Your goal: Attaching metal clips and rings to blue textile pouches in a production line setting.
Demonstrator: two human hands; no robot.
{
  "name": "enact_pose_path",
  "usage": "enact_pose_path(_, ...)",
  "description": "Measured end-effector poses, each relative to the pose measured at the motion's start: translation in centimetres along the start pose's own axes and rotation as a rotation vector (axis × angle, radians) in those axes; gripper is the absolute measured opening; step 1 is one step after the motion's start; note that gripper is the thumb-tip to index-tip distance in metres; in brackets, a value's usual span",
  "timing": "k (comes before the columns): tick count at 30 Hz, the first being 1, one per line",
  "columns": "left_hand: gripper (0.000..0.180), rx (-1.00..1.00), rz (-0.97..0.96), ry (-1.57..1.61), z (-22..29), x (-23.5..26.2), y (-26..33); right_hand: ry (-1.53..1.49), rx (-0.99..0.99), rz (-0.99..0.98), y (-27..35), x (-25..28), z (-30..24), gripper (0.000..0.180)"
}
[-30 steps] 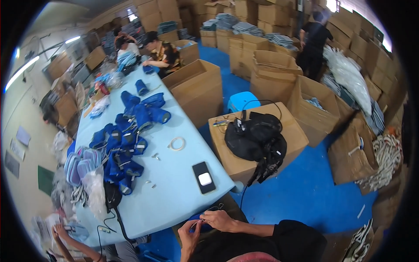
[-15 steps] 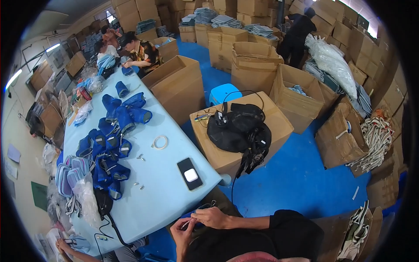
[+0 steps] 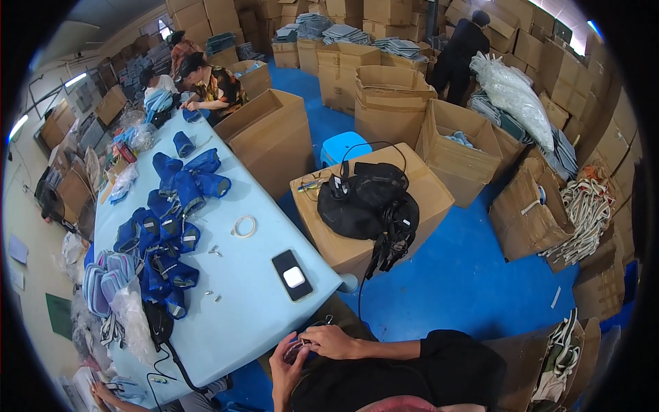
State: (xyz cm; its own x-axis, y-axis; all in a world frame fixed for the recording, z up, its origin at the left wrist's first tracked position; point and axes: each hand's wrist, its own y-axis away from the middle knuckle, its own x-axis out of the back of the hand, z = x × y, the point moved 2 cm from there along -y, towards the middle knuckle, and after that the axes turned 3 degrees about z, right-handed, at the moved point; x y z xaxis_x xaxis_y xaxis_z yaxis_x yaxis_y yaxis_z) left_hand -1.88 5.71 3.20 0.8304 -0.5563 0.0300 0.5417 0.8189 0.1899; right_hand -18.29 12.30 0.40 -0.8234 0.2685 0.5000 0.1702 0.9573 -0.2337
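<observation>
- Left hand (image 3: 286, 364): fingers curled and nearly closed, thumb side on a small dark item (image 3: 294, 351); exact grip partly hidden.
- Right hand (image 3: 332, 341): fingers bunched in a pinch at the same item, knuckles up; what the tips have hold of, can't tell.
- Item sits between both hands, over the lap, just off the near corner of the table (image 3: 247, 343). Could slip and drop past the edge if either pinch loosens; nothing seen under it but lap and floor.
- Fingers crowd the item, so a misaligned fit could go unnoticed; cause would be blocked view.
- Black cable (image 3: 360, 295) hangs near the right forearm; a sideways swing might snag it and tug the bag (image 3: 367, 206) on the carton (image 3: 432, 196).
- Phone (image 3: 292, 275) lies near the table's right edge, white case (image 3: 294, 277) on top; a careless reach could knock the case off.
- Loose metal bits (image 3: 215, 251) on bare tabletop, beside no tray; a brush of a sleeve may roll them away.
- Pouches (image 3: 185, 189) heaped farther up, overlapping; pulling one could drag neighbours.
- Clear plastic (image 3: 132, 323) touches the heap's near end; might catch too.
</observation>
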Motion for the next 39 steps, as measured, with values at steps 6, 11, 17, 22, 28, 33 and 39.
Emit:
enact_pose_path(6, 0.042, -0.143, -0.111, -0.300, 0.5, -0.1, -0.5, -0.083, -0.130, -0.111, -0.8, 1.4, 0.3, 0.038)
enact_pose_path(11, 0.039, -0.006, -0.135, -0.161, 0.1, 0.2, -0.5, -0.152, -0.163, -0.176, -0.9, 1.0, 1.5, 0.043)
enact_pose_path(17, 0.023, 0.051, -0.155, -0.123, -0.6, 1.1, -0.7, -0.380, -0.252, -0.200, -0.2, -0.5, 2.5, 0.044)
enact_pose_path(22, 0.011, 0.053, -0.101, -0.267, -2.0, 1.6, -0.8, -0.435, -0.272, -0.323, -0.4, -0.4, 2.4, 0.041)
enact_pose_path(28, 0.029, 0.050, -0.209, -0.403, -0.5, 1.9, -1.0, -1.002, -0.611, -0.441, -0.6, 0.6, 3.4, 0.060)
enact_pose_path(33, 0.030, -0.079, -0.212, -0.251, -2.1, 2.2, -0.1, -1.303, -0.617, -0.526, -2.0, 2.0, 0.9, 0.076)
enact_pose_path(39, 0.023, 0.116, -0.163, -0.187, -2.1, 2.5, 1.9, -0.948, -0.587, -0.244, -1.0, 0.3, 1.5, 0.044)
